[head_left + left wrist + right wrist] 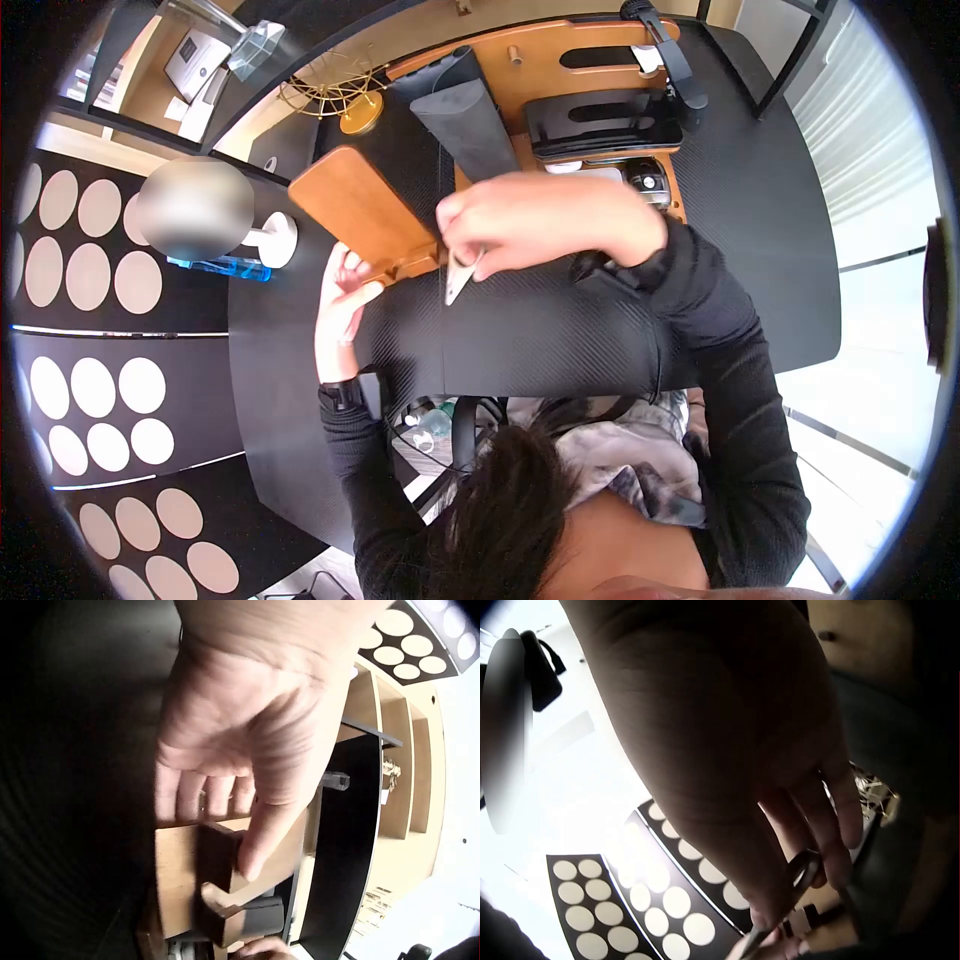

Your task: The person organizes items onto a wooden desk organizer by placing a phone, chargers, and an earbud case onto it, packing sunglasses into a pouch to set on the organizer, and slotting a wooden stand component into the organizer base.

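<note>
My left hand (342,300) grips a brown wooden stand (360,205) by its lower end. In the left wrist view the thumb (259,844) lies against a raised wooden ledge (219,859), and the other fingers go behind the board. The stand is tilted, its rounded top pointing away to the left. Close to its lower right corner, my right hand (545,220) pinches a thin, flat, pale piece (457,280) with a narrow end pointing down. In the right wrist view this piece (806,871) shows a rounded, loop-like end; I cannot tell its exact kind.
A dark grey case (465,125) stands behind the right hand. Farther back is a wooden organizer (520,75) with a black tray (600,122). A gold wire ornament (360,112) sits at the back left, and a round white base (280,240) stands on the black desk (760,240).
</note>
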`<move>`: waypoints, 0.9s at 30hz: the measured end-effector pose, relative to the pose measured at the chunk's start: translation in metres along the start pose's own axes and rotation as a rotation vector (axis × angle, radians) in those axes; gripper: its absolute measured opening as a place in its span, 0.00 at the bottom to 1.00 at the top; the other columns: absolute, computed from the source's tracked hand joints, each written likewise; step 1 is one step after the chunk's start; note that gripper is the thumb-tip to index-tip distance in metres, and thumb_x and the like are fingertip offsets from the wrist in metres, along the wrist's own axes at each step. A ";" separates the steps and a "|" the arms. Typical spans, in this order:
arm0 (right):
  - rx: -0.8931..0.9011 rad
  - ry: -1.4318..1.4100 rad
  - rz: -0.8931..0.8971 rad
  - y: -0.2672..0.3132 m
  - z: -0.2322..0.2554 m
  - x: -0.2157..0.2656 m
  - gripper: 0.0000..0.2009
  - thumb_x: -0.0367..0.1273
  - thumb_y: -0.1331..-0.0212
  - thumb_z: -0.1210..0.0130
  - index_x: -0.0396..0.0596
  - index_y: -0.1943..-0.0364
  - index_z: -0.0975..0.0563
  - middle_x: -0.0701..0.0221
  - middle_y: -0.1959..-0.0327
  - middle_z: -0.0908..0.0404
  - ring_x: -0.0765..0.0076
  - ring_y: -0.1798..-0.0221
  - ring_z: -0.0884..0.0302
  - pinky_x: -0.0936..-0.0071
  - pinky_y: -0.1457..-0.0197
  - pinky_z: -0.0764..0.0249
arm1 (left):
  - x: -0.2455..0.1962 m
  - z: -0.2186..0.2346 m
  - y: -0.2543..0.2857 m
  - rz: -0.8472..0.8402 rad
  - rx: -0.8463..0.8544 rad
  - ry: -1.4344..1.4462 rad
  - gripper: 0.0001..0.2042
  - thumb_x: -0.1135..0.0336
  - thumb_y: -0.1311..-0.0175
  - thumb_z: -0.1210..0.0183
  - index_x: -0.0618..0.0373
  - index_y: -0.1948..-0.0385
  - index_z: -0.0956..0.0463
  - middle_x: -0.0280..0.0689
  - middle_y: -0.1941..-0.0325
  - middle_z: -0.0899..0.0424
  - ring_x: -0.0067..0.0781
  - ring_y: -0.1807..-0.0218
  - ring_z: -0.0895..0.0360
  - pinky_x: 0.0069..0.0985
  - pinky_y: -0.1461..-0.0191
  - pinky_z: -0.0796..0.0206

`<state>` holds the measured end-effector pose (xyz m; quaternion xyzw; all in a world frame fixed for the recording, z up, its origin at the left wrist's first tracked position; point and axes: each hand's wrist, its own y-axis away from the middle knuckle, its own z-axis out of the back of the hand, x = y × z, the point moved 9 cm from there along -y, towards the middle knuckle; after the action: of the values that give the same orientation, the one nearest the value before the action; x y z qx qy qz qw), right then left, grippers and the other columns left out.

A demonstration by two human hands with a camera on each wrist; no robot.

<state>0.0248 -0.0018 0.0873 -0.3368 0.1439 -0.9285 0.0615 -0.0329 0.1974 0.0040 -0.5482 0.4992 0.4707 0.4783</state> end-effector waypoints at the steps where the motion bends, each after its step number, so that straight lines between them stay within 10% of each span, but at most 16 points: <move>1: -0.003 0.001 -0.032 0.005 0.014 0.006 0.07 0.30 0.51 0.40 0.39 0.73 0.24 0.65 0.67 0.25 0.59 0.64 0.23 0.67 0.60 0.29 | 0.001 -0.007 -0.005 -0.030 0.000 0.015 0.38 0.80 0.53 0.35 0.60 0.36 0.43 0.41 0.41 0.28 0.37 0.37 0.31 0.33 0.35 0.38; 11: -0.397 0.262 -0.105 0.052 0.088 0.016 0.09 0.30 0.52 0.37 0.40 0.76 0.25 0.67 0.69 0.26 0.61 0.64 0.23 0.69 0.59 0.28 | 0.032 -0.075 -0.075 -0.097 0.139 0.036 0.29 0.85 0.52 0.38 0.59 0.45 0.36 0.38 0.43 0.28 0.33 0.38 0.32 0.29 0.36 0.39; 27: -0.378 0.666 -0.080 0.015 0.027 -0.005 0.02 0.24 0.57 0.44 0.40 0.78 0.24 0.67 0.71 0.28 0.61 0.64 0.23 0.69 0.64 0.25 | 0.048 -0.079 -0.080 -0.077 0.177 -0.119 0.27 0.80 0.51 0.34 0.60 0.46 0.30 0.34 0.46 0.25 0.27 0.41 0.32 0.28 0.33 0.46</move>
<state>0.0462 -0.0211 0.0992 -0.0275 0.3112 -0.9459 -0.0880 0.0529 0.1175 -0.0315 -0.4937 0.4881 0.4377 0.5714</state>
